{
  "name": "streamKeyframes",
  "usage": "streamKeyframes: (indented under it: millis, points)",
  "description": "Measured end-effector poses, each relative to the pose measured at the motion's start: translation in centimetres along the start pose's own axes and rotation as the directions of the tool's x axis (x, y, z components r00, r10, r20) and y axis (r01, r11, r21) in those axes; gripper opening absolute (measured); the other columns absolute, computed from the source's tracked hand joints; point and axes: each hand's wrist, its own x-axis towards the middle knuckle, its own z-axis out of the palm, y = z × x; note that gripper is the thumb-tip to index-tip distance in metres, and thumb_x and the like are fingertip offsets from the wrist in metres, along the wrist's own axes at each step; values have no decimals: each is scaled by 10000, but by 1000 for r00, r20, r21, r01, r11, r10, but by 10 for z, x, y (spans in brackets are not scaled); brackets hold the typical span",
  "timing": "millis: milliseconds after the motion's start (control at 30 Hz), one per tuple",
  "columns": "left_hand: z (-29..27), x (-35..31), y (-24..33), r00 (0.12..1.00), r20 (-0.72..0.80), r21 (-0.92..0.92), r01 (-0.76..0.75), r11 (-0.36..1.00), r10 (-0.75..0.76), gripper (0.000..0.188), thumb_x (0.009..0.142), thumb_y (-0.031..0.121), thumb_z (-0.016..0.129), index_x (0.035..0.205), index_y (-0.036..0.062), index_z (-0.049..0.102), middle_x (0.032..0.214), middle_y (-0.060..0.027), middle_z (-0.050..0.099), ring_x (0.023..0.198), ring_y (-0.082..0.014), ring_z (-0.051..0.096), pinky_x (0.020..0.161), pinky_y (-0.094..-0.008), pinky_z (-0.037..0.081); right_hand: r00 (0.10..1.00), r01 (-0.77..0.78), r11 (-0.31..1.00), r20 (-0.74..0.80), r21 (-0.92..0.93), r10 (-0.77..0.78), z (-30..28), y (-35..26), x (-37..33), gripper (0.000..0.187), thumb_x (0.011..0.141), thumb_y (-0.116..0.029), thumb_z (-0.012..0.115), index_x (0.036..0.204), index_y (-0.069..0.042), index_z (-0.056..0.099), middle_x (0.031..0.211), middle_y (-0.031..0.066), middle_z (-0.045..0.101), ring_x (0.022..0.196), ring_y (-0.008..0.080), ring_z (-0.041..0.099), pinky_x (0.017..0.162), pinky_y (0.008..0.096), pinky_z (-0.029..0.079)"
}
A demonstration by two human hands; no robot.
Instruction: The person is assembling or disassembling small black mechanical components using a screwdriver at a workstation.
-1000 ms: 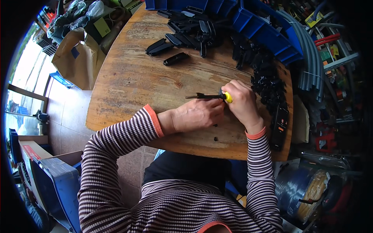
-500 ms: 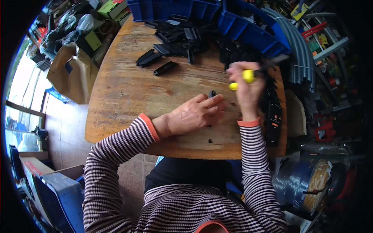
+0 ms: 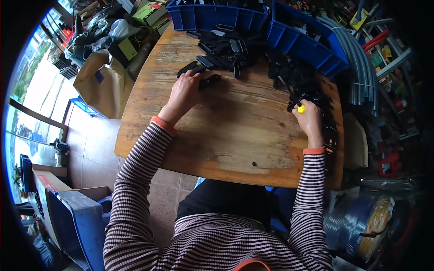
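Observation:
My left hand (image 3: 184, 92) is at the far left of the wooden table, its fingers bent onto a black plastic part (image 3: 198, 69). Another elongated black part (image 3: 210, 81) lies beside its thumb. At the right side my right hand (image 3: 309, 118) is closed round a yellow-handled tool (image 3: 301, 108); a thin shaft points away from me, toward a dark heap of black parts (image 3: 289, 74). The tool's tip is hard to make out against the heap. More black plastic parts (image 3: 226, 47) are piled at the back middle.
Two blue bins (image 3: 217, 18) (image 3: 312, 43) line the table's back edge. The wooden tabletop (image 3: 235, 131) has a small hole near its front. A brown paper bag (image 3: 101, 86) stands off the left side; grey hoses (image 3: 361, 77) curve past the right.
My left hand has moved from the table's middle to the far-left parts. The small black part beneath it is gone from there. My right hand has moved lower and right, still holding the yellow-handled tool.

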Motion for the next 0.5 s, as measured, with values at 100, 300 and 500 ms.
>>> streamKeyframes:
  millis: [100, 300, 500]
  points:
    - [10, -7, 17, 995, 42, -29, -89, 996, 90, 239, 730, 72, 676, 957, 34, 616, 941, -136, 585, 900, -312, 572, 761, -381, 493, 995, 96, 974, 0, 205, -98, 5, 5, -9, 199, 768, -133, 708, 892, 10, 645, 847, 184, 665, 796, 335, 650, 672, 360, 506]
    - [38, -24, 98, 968, 174, -186, -149, 971, 182, 252, 725, 67, 682, 969, 43, 625, 943, -133, 613, 898, -295, 579, 752, -388, 494, 998, 15, 902, 50, 432, -40, 0, 8, -6, 211, 769, -121, 703, 912, 24, 648, 858, 184, 662, 796, 349, 644, 672, 365, 517]
    - [35, -2, 96, 838, 210, -247, -452, 857, 503, 277, 720, 26, 653, 993, 51, 619, 944, -113, 611, 894, -278, 569, 788, -385, 479, 999, 18, 975, 43, 222, -28, 9, 7, -8, 238, 758, -142, 726, 911, 21, 644, 895, 181, 660, 822, 338, 643, 700, 373, 516]
